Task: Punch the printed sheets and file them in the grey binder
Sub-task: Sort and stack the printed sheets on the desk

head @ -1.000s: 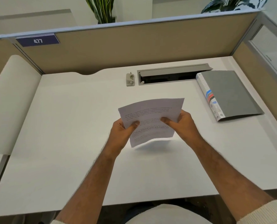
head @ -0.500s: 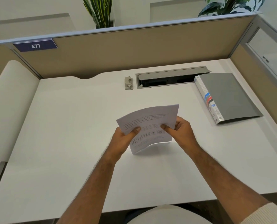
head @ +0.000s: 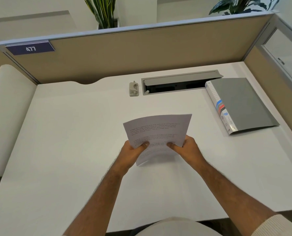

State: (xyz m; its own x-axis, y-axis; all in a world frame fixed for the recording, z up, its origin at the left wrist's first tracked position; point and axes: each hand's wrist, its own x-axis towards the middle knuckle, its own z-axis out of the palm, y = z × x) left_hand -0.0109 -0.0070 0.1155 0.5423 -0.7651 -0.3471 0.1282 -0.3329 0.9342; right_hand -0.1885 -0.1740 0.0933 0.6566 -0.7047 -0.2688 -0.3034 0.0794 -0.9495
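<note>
The person holds the printed sheets [head: 156, 133] up over the middle of the white desk [head: 73, 142], both hands at the lower part of the stack; the left hand [head: 133, 153] grips the left edge, thumb lying across the front of the top page, and the right hand [head: 187, 149] grips the right edge the same way, thumb on the print; the other fingers sit behind the paper and I cannot see them. The sheets bow a little, top edge curved, and the bottom corner hangs just above the desk, casting a faint shadow; lines of text run across the top page, too small to read.

The grey binder [head: 240, 104] lies flat and closed at the right of the desk, well apart from the hands, its white spine with blue and red marks turned toward the middle; a small grey hole punch [head: 133, 89] stands at the back, just beside the left end of an open cable tray [head: 179, 83] sunk into the desk. A tan partition [head: 141, 53] rises behind, with a blue plate [head: 30, 48] reading 477; leafy plants [head: 102, 11] show over it.
</note>
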